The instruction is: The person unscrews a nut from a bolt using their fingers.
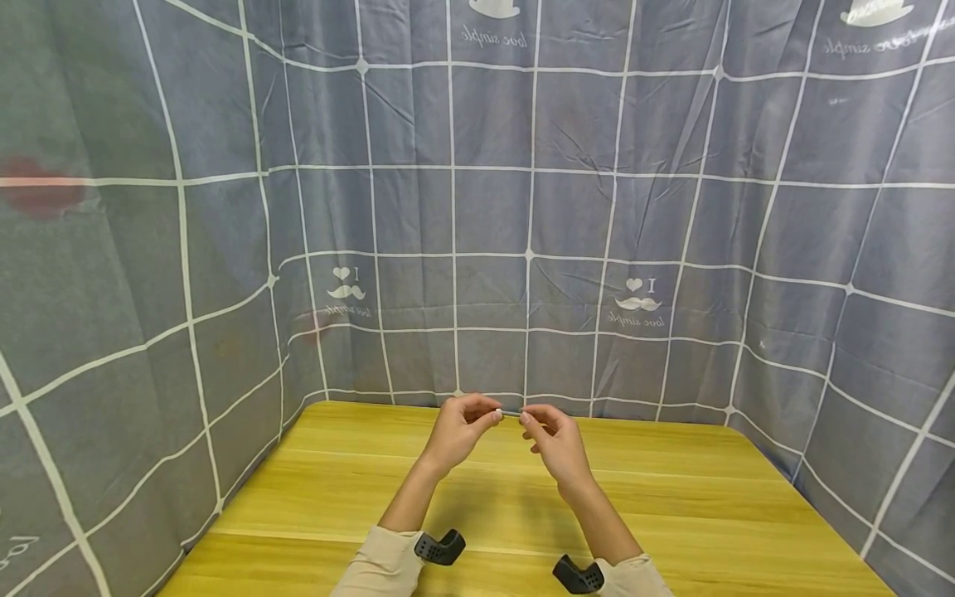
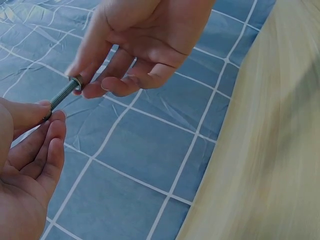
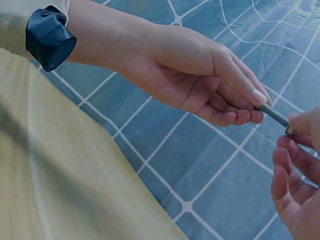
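Observation:
A slim metal bolt with a threaded shaft is held between the two hands, above the far part of the table. My left hand pinches one end between thumb and fingertips. At the other end, the thumb and fingers of my right hand pinch around a small nut-like collar. Between the hands the threaded shaft shows bare in the left wrist view. The fingertips cover part of both ends. The remaining fingers of both hands are loosely bent beneath the bolt.
The yellow wood-grain table spreads below the forearms. A grey curtain with white grid lines surrounds it at the back and both sides. Each wrist wears a black camera mount, the left mount and the right mount.

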`<control>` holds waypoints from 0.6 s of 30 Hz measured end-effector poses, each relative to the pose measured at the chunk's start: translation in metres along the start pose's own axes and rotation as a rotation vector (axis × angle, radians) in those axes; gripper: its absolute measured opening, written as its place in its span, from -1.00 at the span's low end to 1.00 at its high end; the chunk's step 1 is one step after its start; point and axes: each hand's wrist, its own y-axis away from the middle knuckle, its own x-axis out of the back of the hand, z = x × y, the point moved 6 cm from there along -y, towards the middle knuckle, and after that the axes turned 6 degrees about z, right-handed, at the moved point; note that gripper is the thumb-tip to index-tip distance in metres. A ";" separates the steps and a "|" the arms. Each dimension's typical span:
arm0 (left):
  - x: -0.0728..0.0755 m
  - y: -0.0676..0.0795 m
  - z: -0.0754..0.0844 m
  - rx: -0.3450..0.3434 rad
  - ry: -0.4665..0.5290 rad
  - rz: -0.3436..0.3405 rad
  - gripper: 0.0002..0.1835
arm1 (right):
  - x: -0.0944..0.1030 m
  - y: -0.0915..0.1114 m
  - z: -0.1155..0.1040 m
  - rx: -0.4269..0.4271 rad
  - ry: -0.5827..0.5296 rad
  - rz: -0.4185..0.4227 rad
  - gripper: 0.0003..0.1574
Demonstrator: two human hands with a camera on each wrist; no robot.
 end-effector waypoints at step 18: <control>0.001 0.000 0.001 -0.005 -0.007 0.012 -0.87 | -0.002 0.000 -0.002 0.033 -0.010 -0.015 -0.74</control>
